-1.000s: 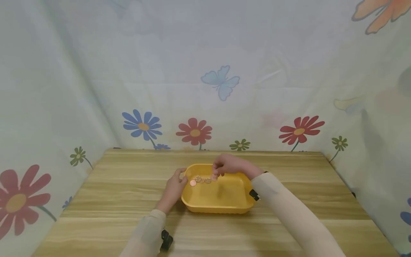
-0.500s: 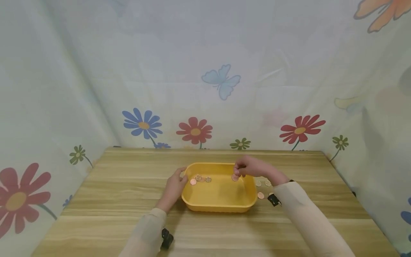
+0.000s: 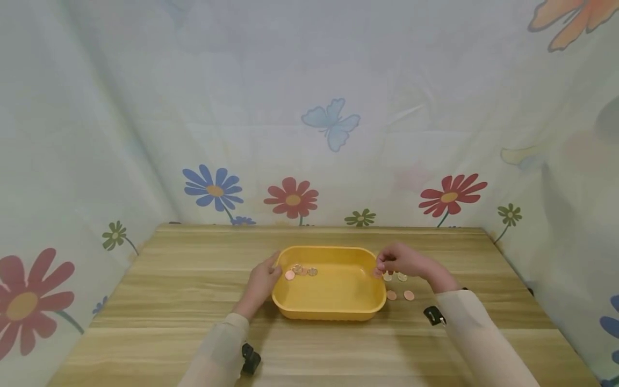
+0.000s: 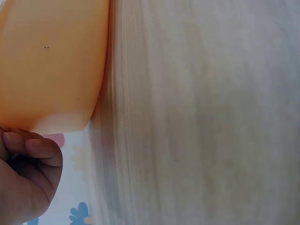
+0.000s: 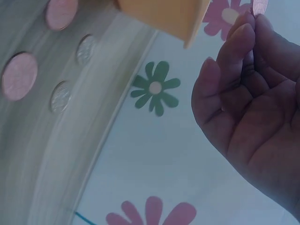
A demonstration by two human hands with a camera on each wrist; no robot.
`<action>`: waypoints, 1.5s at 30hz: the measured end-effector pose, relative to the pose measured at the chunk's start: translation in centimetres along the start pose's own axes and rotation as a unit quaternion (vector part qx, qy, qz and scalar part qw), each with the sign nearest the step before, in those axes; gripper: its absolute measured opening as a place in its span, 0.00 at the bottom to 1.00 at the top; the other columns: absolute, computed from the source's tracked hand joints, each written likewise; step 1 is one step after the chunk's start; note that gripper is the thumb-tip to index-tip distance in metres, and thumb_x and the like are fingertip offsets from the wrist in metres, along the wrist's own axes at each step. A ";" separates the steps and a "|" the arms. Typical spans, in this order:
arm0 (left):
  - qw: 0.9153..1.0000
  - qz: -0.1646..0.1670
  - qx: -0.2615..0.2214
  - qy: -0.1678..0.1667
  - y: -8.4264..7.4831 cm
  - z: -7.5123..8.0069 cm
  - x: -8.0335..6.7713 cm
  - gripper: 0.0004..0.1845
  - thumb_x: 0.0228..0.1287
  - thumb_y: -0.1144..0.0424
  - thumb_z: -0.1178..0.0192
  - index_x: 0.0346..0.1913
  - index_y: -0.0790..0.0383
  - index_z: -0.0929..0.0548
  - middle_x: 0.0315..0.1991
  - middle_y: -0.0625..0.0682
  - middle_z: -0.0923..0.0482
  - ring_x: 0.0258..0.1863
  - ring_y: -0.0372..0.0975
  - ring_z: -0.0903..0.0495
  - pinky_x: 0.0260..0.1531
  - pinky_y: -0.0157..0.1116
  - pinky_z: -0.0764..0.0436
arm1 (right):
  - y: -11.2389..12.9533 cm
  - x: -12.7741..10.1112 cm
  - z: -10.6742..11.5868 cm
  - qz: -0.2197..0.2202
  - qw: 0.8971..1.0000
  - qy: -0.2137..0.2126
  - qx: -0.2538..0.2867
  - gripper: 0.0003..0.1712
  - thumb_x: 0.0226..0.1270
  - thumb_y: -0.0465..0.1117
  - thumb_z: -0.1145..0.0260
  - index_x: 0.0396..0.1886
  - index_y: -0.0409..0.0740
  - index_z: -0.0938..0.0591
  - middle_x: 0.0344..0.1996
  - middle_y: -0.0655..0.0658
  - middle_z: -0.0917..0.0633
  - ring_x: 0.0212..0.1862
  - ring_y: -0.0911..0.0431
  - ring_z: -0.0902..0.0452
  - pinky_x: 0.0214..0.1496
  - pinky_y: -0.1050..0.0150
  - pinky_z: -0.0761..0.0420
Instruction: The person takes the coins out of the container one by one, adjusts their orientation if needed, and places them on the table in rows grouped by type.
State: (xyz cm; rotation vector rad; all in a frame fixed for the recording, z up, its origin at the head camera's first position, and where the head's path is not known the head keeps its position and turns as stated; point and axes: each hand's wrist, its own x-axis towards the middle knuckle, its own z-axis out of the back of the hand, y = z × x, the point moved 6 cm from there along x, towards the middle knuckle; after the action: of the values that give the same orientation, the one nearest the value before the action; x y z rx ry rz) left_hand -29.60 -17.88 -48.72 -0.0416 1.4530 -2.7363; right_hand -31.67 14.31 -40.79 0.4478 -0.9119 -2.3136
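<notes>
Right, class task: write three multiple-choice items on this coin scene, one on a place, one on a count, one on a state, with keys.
1. Where do the loose coins lie relative to the yellow plastic tray? A left, B right, C behind.
2. How many coins lie on the wooden table? A four, B two, C seven.
3. The right hand is: A flat on the table, B gripping the tray, C pinching a copper coin.
Key: 1B, they lie beside its right rim; 2A, two copper and two silver show; 3C, the fingertips meet on the coin.
</notes>
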 end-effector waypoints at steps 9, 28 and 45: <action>1.000 0.013 -0.023 -0.001 0.6 -0.1 0.0 0.29 0.75 0.65 0.49 0.76 0.64 0.34 0.40 0.71 0.15 0.20 0.36 0.25 0.23 0.30 0.22 | -2.7 -1.5 0.1 -0.035 0.999 -0.013 -0.015 0.09 0.73 0.31 0.39 0.31 0.36 0.18 0.27 0.43 0.18 0.31 0.57 0.25 0.36 0.65 0.19; 1.000 0.013 -0.020 -0.003 0.9 -0.1 0.2 0.30 0.74 0.65 0.49 0.76 0.64 0.34 0.16 0.47 0.37 0.14 0.33 0.38 0.18 0.29 0.30 | -6.5 -5.2 0.5 -0.109 0.990 -0.085 -0.041 0.07 0.71 0.32 0.37 0.32 0.32 0.18 0.24 0.47 0.20 0.30 0.58 0.30 0.31 0.68 0.29; 1.000 0.010 -0.013 -0.008 0.6 0.1 0.3 0.29 0.75 0.64 0.49 0.76 0.65 0.33 0.40 0.71 0.16 0.18 0.35 0.30 0.21 0.29 0.26 | -8.9 -6.7 1.1 -0.132 0.979 -0.112 -0.109 0.07 0.65 0.30 0.36 0.27 0.31 0.19 0.21 0.46 0.21 0.27 0.59 0.32 0.33 0.65 0.30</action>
State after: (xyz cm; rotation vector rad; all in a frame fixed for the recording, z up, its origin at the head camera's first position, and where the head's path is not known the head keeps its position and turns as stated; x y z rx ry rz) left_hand -29.86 -18.26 -49.16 -0.0493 1.4764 -2.6962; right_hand -30.77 24.35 -45.63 0.2285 -0.7240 -2.7149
